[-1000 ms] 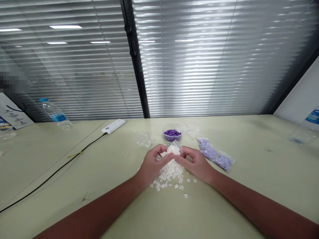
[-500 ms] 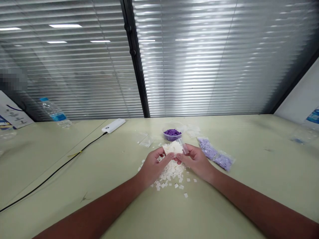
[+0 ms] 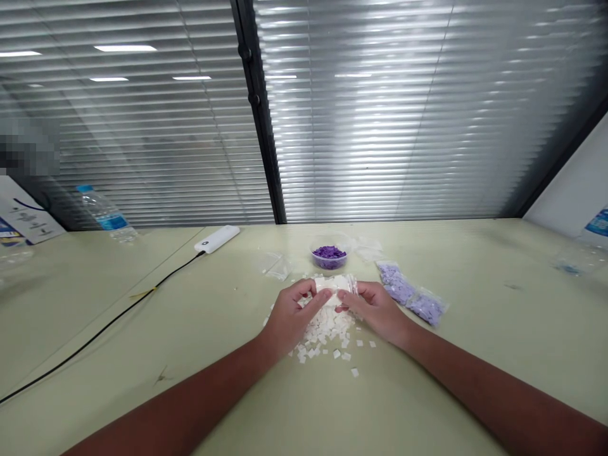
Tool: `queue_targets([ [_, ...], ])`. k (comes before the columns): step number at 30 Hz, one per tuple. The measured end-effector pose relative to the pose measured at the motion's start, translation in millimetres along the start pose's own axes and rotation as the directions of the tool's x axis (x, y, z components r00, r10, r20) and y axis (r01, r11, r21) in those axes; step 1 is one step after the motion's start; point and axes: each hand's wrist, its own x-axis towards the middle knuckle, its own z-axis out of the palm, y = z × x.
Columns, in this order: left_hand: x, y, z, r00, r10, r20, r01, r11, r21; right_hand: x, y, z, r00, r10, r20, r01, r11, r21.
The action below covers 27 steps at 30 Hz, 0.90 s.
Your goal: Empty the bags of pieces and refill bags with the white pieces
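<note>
My left hand (image 3: 292, 315) and my right hand (image 3: 375, 310) hold a small clear plastic bag (image 3: 335, 284) between them, pinching its sides. The bag is packed with small white square pieces. Directly below it, a loose heap of the same white squares (image 3: 327, 332) lies on the pale green table (image 3: 427, 386), partly under my hands. Several stray squares sit apart from the heap near its front edge. The bag's lower end is hidden by my fingers.
A clear tub of dark purple pieces (image 3: 329, 256) stands just beyond my hands. Two bags of lilac pieces (image 3: 408, 294) lie to the right. An empty clear bag (image 3: 274, 266), a white power bank (image 3: 217, 239) with a black cable (image 3: 109, 321), and water bottles (image 3: 107, 216) are farther off.
The bag has gone from standing tilted upward to lying lower and more level between my hands. My fingers now wrap across it, and it looks fuller.
</note>
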Motion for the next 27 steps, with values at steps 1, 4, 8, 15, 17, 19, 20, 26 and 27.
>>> queue_targets([
  [1,0.2,-0.1,-0.1,1.0,0.009,-0.001,-0.009,1.0,-0.002,-0.1,-0.7,-0.2,1.0,-0.012,-0.01,0.012,1.0,0.008],
  [4,0.7,-1.2,0.6,1.0,-0.002,0.002,0.002,1.0,-0.01,0.6,-2.8,-0.4,0.998,-0.057,-0.011,0.058,0.998,0.03],
  [8,1.0,-2.7,1.5,0.998,-0.015,0.053,0.018,0.998,-0.06,2.1,-5.0,0.2,1.0,-0.012,-0.012,0.013,0.999,0.043],
  [15,0.3,-0.3,-0.2,1.0,0.002,0.031,0.0,0.996,-0.086,-1.8,-13.7,-2.0,1.0,-0.005,0.025,0.006,0.998,-0.058],
  [17,-0.3,1.1,0.0,0.999,0.016,0.043,-0.013,0.997,-0.078,-3.1,-16.6,-2.8,0.997,0.042,0.07,-0.035,0.994,-0.104],
  [19,-1.4,2.1,0.7,0.997,0.025,0.07,-0.021,0.998,-0.054,-4.0,-19.0,-3.0,0.993,0.033,0.113,-0.022,0.995,-0.096],
  [20,-2.0,2.4,1.0,0.996,0.026,0.084,-0.023,0.999,-0.04,-4.3,-19.9,-2.9,0.993,0.001,0.121,0.011,0.996,-0.094],
  [26,-2.7,2.8,2.3,0.996,0.043,0.073,-0.042,0.999,-0.024,-4.3,-19.8,-2.3,0.992,-0.045,0.12,0.067,0.981,-0.181],
  [27,-2.3,2.7,2.3,0.997,0.043,0.069,-0.041,0.999,-0.029,-4.6,-19.3,-2.1,0.989,-0.026,0.143,0.051,0.982,-0.18],
])
